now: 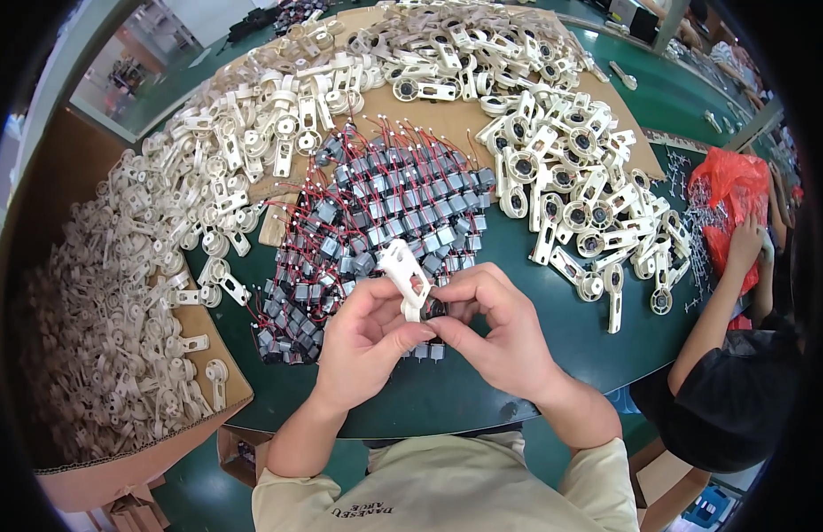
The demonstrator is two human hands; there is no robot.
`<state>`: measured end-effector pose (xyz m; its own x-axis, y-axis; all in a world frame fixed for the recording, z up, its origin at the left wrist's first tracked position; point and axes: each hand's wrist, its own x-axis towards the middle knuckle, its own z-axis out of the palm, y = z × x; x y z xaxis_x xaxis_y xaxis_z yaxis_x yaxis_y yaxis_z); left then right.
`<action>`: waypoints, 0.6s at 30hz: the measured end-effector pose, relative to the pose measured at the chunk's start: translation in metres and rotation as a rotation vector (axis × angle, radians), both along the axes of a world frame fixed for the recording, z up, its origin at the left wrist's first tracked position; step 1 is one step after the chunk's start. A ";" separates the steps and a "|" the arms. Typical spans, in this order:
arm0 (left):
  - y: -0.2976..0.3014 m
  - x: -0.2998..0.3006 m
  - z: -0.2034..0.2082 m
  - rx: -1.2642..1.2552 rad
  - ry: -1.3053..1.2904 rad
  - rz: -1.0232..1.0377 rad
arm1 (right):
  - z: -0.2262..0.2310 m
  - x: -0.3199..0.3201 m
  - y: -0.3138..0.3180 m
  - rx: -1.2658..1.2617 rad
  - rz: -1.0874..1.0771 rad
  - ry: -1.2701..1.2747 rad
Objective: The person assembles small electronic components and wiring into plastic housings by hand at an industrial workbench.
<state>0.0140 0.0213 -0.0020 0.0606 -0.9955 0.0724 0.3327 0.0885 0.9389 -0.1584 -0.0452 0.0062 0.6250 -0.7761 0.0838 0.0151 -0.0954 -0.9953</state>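
My left hand (365, 341) is closed around a white plastic fan housing (401, 269) with a long slotted handle, held upright and slightly tilted above the green table. At the housing's lower end, my right hand (498, 335) pinches a small dark round part (435, 309), probably a motor. Fingers partly cover where the two meet, so I cannot tell how far the part sits inside. Just beyond both hands lies a heap of small grey motors (407, 197) with red wires and white plugs.
White housings with dark centres (571, 213) lie heaped on the right. More white housings (278, 106) cover cardboard at the back left. A deep cardboard box (238, 390) of housings stands at left. On the right, another person's arm (726, 284) reaches to a red plastic bag (735, 182).
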 end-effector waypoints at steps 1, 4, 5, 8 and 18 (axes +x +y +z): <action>0.001 -0.001 -0.002 -0.011 0.014 -0.004 | 0.003 -0.002 0.000 -0.153 -0.004 0.142; 0.003 -0.001 -0.001 0.099 0.011 0.009 | 0.005 0.002 0.004 -0.143 -0.050 0.143; 0.003 -0.001 0.001 0.193 0.047 0.048 | 0.002 0.004 0.005 -0.142 -0.051 0.142; -0.001 0.001 -0.001 0.051 -0.001 0.009 | -0.006 0.008 0.006 -0.096 -0.145 -0.089; 0.001 0.002 -0.001 0.135 -0.029 -0.055 | -0.001 0.006 0.001 -0.191 -0.135 0.057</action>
